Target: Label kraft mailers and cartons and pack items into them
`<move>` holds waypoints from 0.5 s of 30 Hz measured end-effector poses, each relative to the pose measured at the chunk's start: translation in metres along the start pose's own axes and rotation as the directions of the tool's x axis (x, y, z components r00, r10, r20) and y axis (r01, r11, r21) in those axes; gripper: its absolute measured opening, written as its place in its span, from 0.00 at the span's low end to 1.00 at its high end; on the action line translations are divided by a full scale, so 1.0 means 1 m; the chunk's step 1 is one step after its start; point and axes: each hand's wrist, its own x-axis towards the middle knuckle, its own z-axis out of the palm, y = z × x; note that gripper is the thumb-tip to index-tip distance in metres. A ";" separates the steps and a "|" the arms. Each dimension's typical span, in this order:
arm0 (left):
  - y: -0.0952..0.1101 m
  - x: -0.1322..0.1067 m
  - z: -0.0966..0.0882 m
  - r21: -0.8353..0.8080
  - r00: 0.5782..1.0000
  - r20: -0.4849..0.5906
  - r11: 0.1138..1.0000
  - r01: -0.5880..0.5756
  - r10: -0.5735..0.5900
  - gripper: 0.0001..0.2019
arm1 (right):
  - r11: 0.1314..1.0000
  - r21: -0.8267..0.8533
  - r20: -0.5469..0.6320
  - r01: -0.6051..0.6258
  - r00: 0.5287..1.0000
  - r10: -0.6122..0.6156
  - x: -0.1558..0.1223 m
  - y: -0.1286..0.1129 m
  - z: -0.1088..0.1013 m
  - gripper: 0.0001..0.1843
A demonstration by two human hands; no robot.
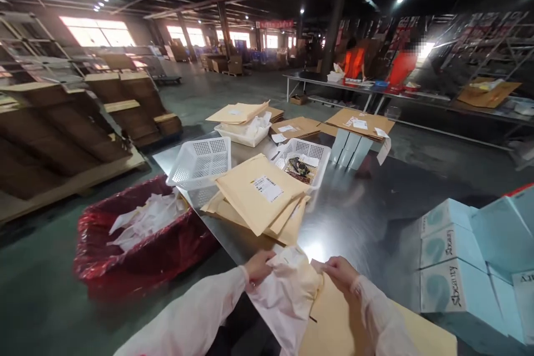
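Tan envelope partly below view

Left hand has a crumpled white sheet bunched up, right hand is pinching a tan flap beside it. Flat tan paper envelopes are piled just past them on a shiny grey metal bench, pale-blue cardboard boxes off right.

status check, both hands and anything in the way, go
Left hand gripping crumpled white wrapping. Right hand pinching tan flap beside it. Nearest obstacle: stacked envelopes just beyond.
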 end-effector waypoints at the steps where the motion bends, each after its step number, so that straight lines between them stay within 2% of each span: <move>1: 0.016 -0.009 -0.014 0.021 0.997 -0.002 0.997 -0.074 0.074 0.18 | 0.998 0.047 -0.037 0.041 0.999 -0.040 -0.015 -0.004 -0.006 0.29; 3: 0.055 -0.040 -0.051 0.088 0.968 -0.019 0.965 -0.249 0.251 0.19 | 0.969 0.205 -0.169 0.141 0.980 -0.107 -0.050 -0.015 -0.016 0.31; 4: 0.078 -0.059 -0.074 0.219 0.912 0.006 0.889 -0.402 0.411 0.19 | 0.931 0.303 -0.252 0.204 0.959 -0.128 -0.068 -0.023 -0.018 0.29; 6: 0.125 -0.099 -0.120 0.397 0.779 0.028 0.708 -0.584 0.626 0.20 | 0.809 0.475 -0.413 0.345 0.900 -0.142 -0.101 -0.042 -0.010 0.24; 8: 0.169 -0.127 -0.160 0.469 0.661 0.095 0.552 -0.689 0.744 0.22 | 0.691 0.571 -0.529 0.444 0.842 -0.104 -0.125 -0.064 0.012 0.22; 9: 0.187 -0.133 -0.173 0.442 0.616 0.179 0.497 -0.747 0.767 0.22 | 0.641 0.606 -0.575 0.471 0.816 -0.056 -0.133 -0.074 0.027 0.22; 11: 0.211 -0.129 -0.184 0.357 0.580 0.422 0.460 -0.813 0.697 0.22 | 0.551 0.677 -0.626 0.488 0.775 0.081 -0.144 -0.092 0.057 0.23; 13: 0.215 -0.107 -0.171 0.285 0.562 0.664 0.527 -0.800 0.493 0.20 | 0.472 0.735 -0.632 0.487 0.744 0.216 -0.150 -0.102 0.080 0.23; 14: 0.210 -0.094 -0.157 0.272 0.568 0.705 0.578 -0.769 0.425 0.18 | 0.449 0.751 -0.627 0.484 0.735 0.257 -0.152 -0.105 0.087 0.22; 15: 0.202 -0.082 -0.140 0.259 0.592 0.692 0.623 -0.738 0.413 0.16 | 0.453 0.748 -0.634 0.485 0.726 0.269 -0.155 -0.106 0.091 0.22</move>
